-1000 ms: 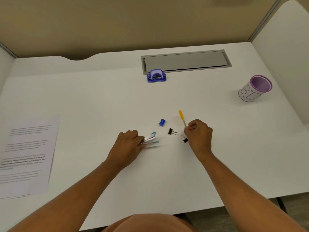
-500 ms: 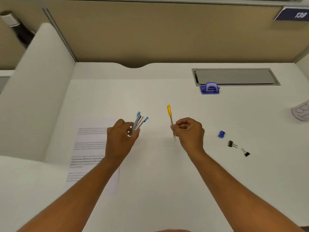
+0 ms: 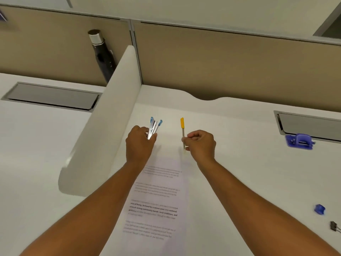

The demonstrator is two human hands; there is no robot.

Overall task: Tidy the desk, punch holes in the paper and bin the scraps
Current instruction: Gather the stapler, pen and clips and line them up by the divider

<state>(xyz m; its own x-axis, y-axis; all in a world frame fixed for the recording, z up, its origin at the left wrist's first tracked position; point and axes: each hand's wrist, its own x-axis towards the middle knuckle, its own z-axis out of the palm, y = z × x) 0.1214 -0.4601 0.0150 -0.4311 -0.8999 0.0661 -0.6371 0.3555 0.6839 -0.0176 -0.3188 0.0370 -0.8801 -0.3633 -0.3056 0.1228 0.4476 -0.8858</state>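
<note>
White desk (image 3: 239, 182), cubicle corner: your left hand (image 3: 139, 145) grips the stapler (image 3: 154, 127), your right hand (image 3: 201, 145) pinches a yellow pen (image 3: 182, 126), likely clearing them; paper (image 3: 162, 200) lies between your forearms, hole punch (image 3: 299, 141) far right.

You have bare desk (image 3: 239, 163) between your hands and the hole punch (image 3: 299, 141) near its back edge; the white divider (image 3: 103, 130) walls off its left edge; a sharpener (image 3: 319, 208) and binder clip (image 3: 333, 226) sit toward its right edge.
</note>
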